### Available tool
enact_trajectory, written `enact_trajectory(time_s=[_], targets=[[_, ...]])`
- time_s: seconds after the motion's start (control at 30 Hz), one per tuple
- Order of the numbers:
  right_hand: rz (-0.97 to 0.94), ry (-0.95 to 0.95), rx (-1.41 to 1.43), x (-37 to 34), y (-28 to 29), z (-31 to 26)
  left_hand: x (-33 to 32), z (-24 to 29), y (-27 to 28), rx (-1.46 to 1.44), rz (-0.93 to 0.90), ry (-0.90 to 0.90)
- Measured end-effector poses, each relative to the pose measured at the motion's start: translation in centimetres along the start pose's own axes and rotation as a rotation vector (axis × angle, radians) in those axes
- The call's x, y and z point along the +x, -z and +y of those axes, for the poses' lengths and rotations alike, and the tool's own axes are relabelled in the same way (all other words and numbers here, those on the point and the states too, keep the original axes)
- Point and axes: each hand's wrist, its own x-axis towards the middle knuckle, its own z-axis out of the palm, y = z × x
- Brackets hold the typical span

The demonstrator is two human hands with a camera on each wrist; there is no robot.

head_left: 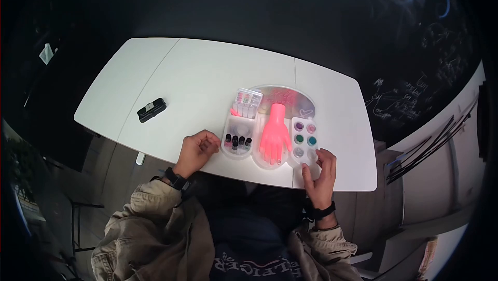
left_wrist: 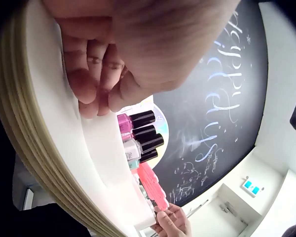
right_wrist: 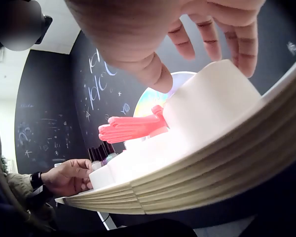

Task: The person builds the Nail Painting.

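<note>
A pink model hand (head_left: pixel 275 134) lies on a white tray between two side trays. The left tray (head_left: pixel 237 155) holds several small polish bottles (left_wrist: pixel 141 120) with black caps and a clear case (head_left: pixel 247 103). Round pots of purple, pink, green and teal (head_left: pixel 312 140) fill the right tray (right_wrist: pixel 212 96). My left hand (head_left: pixel 199 149), its fingers loosely curled, is beside the left tray's outer edge; nothing shows in its grasp. At the right tray's near end my right hand (head_left: pixel 320 177) has thumb and fingers spread around the corner; whether they touch it is unclear.
Behind the pink hand is a shiny rounded panel (head_left: pixel 303 105). A black object with a grey piece (head_left: pixel 151 110) lies on the white table (head_left: pixel 197 78) to the left. A dark chalkboard wall with writing stands beyond the table's far edge.
</note>
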Motion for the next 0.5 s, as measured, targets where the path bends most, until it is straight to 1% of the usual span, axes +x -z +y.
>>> enact_trajectory(time_s=[0.03, 0.13, 0.23, 0.33, 0.5], targets=[[-0.001, 0.008, 0.020, -0.4, 0.2, 0.2, -0.2, 0.3, -0.1, 0.015, 0.010, 0.018], [-0.024, 0.023, 0.092, -0.9, 0.6, 0.8, -0.5, 0.2, -1.1, -0.051, 0.116, -0.009], [-0.049, 0.041, 0.139, -1.1, 0.8, 1.4, -0.5, -0.2, -1.5, -0.025, 0.114, 0.006], [-0.072, 0.053, 0.147, -1.1, 1.1, 1.5, -0.4, -1.0, -2.1, -0.108, 0.124, -0.039], [-0.087, 0.025, 0.216, -1.3, 1.1, 2.2, -0.7, -0.4, -1.9, -0.057, 0.130, -0.033]])
